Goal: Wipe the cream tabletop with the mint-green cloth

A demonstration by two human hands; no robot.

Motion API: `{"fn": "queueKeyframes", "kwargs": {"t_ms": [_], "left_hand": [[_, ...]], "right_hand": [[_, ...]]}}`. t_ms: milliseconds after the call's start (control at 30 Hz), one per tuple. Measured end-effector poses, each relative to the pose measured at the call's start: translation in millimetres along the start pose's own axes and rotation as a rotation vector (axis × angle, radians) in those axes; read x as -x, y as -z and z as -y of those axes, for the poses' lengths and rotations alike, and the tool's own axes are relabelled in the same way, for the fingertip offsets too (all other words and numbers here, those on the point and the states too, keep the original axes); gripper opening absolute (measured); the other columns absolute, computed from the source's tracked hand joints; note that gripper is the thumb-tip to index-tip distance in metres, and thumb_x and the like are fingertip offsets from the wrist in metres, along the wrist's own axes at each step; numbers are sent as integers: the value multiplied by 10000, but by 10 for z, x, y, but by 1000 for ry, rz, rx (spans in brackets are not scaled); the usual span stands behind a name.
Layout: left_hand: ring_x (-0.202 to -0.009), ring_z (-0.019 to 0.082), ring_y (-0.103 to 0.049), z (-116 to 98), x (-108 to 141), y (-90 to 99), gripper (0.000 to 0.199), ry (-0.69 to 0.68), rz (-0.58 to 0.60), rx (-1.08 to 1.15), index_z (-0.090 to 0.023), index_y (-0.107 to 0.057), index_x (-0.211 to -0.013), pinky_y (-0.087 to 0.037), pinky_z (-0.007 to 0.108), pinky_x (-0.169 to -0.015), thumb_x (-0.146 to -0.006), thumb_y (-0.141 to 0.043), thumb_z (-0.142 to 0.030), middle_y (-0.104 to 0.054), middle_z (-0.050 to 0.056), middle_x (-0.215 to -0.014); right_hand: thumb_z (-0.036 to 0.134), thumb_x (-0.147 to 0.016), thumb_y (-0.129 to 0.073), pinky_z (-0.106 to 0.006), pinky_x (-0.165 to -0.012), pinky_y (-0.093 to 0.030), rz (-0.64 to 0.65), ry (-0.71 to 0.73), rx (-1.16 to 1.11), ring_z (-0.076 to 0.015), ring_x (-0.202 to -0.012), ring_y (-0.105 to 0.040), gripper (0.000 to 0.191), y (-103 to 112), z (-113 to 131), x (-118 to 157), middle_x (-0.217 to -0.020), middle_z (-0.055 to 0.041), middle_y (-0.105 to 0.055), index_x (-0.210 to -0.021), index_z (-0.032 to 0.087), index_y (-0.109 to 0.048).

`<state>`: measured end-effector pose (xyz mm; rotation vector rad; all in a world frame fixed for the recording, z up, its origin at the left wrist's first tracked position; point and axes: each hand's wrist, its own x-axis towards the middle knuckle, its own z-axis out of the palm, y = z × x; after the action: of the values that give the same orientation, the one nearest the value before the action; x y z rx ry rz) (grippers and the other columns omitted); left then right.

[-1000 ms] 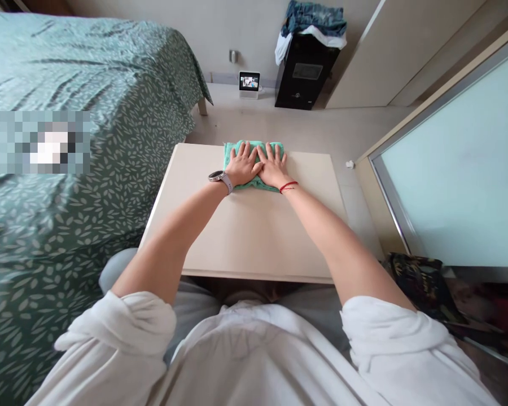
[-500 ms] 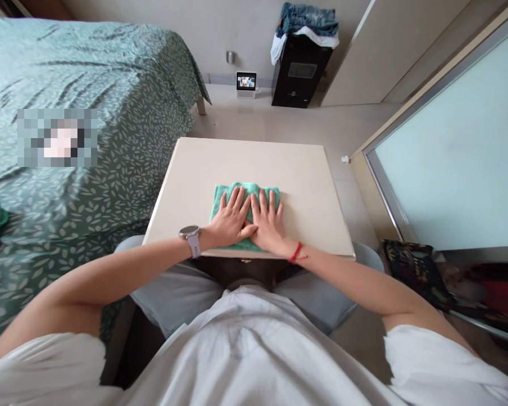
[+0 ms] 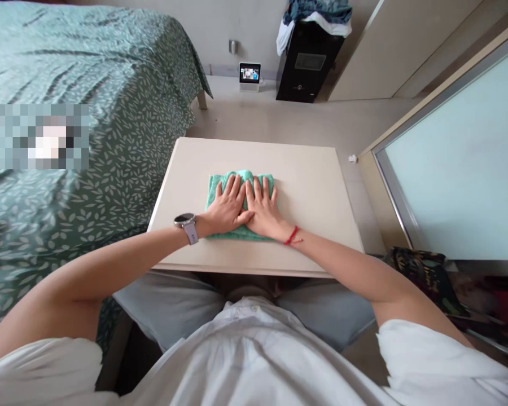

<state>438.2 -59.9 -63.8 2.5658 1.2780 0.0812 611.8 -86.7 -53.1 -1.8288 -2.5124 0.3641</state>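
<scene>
A folded green cloth [image 3: 242, 230] lies flat on a cream tabletop [image 3: 309, 186]. My left hand [image 3: 227, 207] presses on its left part, fingers spread and pointing away from me. On the right part rests my right hand [image 3: 263, 208], also with fingers spread. The left thumb meets the base of the right hand in the middle of the cloth. A watch [image 3: 186, 223] is on my left wrist and a red string bracelet [image 3: 293, 235] on my right. Much of the cloth is hidden under the palms.
To the left stands a bed with a green leaf-patterned sheet [image 3: 139, 113]; a blurred patch covers something on it. Against the wall are a small screen [image 3: 249, 76] and a black cabinet [image 3: 307, 62] topped with clothes. A frosted panel [image 3: 461, 163] is at right.
Both hands and the cloth have slid together away from me, leaving a strip of bare tabletop at the near edge. The hands stay flat on the cloth; the camera view has shifted slightly.
</scene>
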Motion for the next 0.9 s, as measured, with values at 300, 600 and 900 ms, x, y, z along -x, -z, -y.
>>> {"fn": "queueKeyframes", "kwargs": {"t_ms": [300,600,900], "left_hand": [[-1822,482,0,676,-952,436,896,111,25,0,1,-178,-1873,-56,754,-1416,-1173,-317,-542,-39,306,-1941],[-1823,469,-71,811,-1223,515,846,187,-50,-11,-27,-250,-1868,-91,739,-1421,-1176,-335,-506,-107,295,-1939],[-1824,469,-52,463,-548,320,884,171,-34,-26,-8,-240,-1865,-82,735,-1425,-1182,-333,-562,-96,314,-1931]], "right_hand": [[336,-1149,-393,-821,-1411,-94,-13,-91,-78,-500,-1830,-66,832,241,-168,-1278,-1983,-250,-81,-1898,58,-163],[348,-1162,-342,-838,-1386,-142,-62,-97,-71,-483,-1831,-89,794,290,-286,-1625,-1991,-224,-76,-1911,137,-184],[479,-1174,-456,-809,-1403,-139,-62,-51,-73,-489,-1828,-102,832,110,-47,-909,-1983,-240,-115,-1905,149,-232]]}}
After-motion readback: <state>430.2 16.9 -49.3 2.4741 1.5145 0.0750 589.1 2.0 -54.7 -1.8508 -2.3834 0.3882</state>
